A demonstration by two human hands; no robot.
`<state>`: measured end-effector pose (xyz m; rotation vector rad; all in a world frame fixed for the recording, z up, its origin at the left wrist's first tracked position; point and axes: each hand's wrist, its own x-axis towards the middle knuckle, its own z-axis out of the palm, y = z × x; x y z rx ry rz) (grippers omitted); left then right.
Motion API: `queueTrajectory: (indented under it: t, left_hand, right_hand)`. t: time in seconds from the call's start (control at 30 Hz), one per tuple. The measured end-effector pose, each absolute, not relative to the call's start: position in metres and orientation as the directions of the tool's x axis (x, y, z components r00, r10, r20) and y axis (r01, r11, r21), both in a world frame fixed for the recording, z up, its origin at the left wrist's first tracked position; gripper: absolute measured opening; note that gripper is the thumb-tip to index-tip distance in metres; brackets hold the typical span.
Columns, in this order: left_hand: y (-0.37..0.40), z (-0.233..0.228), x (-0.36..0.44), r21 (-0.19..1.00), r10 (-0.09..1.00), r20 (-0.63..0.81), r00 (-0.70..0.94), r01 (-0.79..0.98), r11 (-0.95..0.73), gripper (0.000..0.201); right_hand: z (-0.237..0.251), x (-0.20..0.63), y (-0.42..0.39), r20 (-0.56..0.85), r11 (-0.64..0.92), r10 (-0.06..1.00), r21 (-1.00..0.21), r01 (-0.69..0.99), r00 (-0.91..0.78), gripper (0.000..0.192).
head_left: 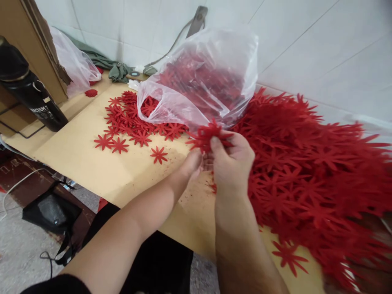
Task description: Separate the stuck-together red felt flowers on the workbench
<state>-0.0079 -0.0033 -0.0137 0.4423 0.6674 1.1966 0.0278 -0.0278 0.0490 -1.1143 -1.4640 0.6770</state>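
Observation:
My right hand [232, 161] grips a small bunch of red star-shaped cutouts [206, 134] between thumb and fingers, lifted just above the tan tabletop [79, 153]. My left hand [192, 164] reaches in from the left and pinches the underside of the same bunch. Directly behind it lies a clear plastic bag [202, 77] stuffed with more red cutouts, its mouth facing left. A big heap of red cutouts [309, 171] fills the table to the right of my hands.
Several loose red cutouts [128, 118] lie flat to the left of the bag. A black flask [27, 90] stands at the far left by a cardboard sheet. A second plastic bag [73, 61] and green cloth sit at the back. White tiled wall behind.

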Motion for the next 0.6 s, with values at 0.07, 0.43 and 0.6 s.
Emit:
queueTrajectory:
  t: [0.07,0.43,0.6]
  left_hand:
    - [-0.006,-0.009,-0.015,0.524,0.931,-0.245,0.270,-0.771,0.361,0.036]
    - [-0.018,-0.006,-0.001,0.472,0.917,-0.213,0.339,-0.786,0.400,0.024]
    - [-0.015,-0.013,0.002,0.499,0.936,-0.126,0.328,-0.794,0.346,0.024]
  right_hand:
    - [0.040,0.050,-0.031,0.414,0.355,0.903,-0.871,0.338,0.117,0.018]
    - [0.013,0.079,-0.041,0.430,0.357,0.897,-0.576,0.735,-0.099,0.032]
    - [0.018,0.081,-0.027,0.442,0.276,0.884,-0.757,0.592,0.152,0.041]
